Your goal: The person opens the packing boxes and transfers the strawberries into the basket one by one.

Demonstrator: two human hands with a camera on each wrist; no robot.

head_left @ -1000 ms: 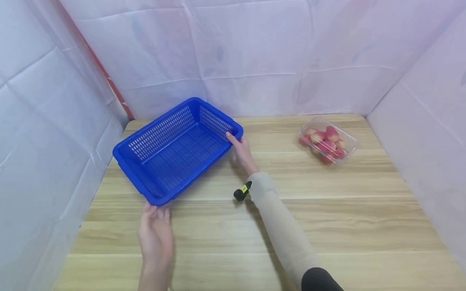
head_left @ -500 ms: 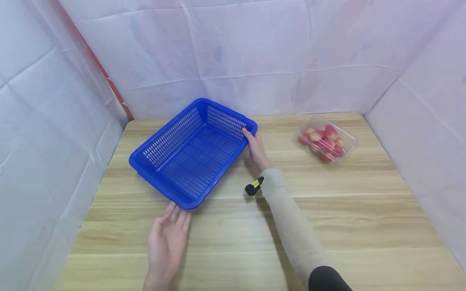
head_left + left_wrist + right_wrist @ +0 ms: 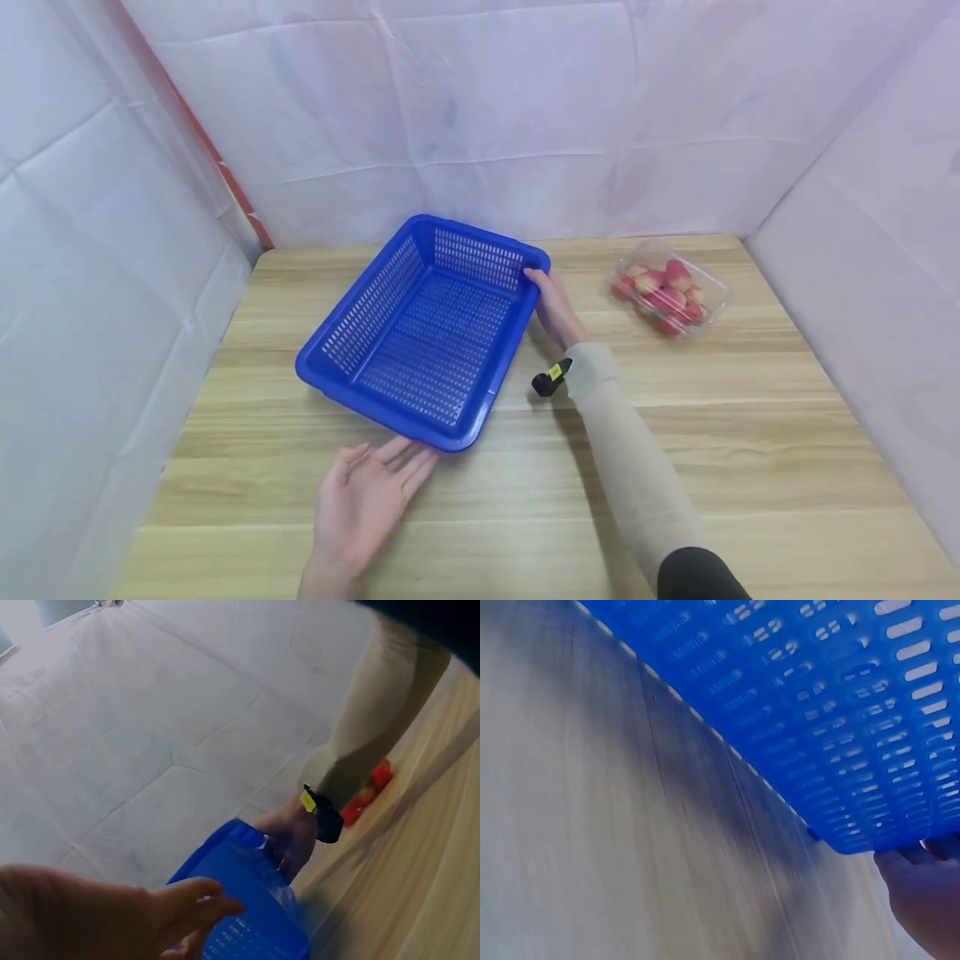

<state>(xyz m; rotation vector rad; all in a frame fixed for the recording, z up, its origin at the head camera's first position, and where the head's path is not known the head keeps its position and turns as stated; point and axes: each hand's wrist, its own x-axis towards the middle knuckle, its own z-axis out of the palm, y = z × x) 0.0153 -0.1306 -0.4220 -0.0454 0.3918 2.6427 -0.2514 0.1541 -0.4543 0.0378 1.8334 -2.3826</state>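
A blue plastic basket (image 3: 435,333) with slotted walls is held tilted just over the table, and nothing lies in it. My right hand (image 3: 555,307) grips its far right corner, thumb over the rim and fingers out of sight beneath. At the near edge my left hand (image 3: 367,500) is palm up, its fairly straight fingertips touching the basket from below. The left wrist view has the left hand (image 3: 112,911) in front of the basket (image 3: 247,900). In the right wrist view the slotted underside of the basket (image 3: 802,712) stands off the table, beside the right hand (image 3: 930,892).
A clear plastic box (image 3: 708,304) of small red and yellow fruits (image 3: 667,292) stands at the back right of the wooden table (image 3: 750,467). White sheets (image 3: 525,100) hang behind and along both sides. A small black camera (image 3: 551,379) sits at the right wrist.
The basket has shifted right and slightly nearer, turning so its long sides point more toward me. Both hands moved rightward with it, and the left fingers spread more. The fruit box stayed put.
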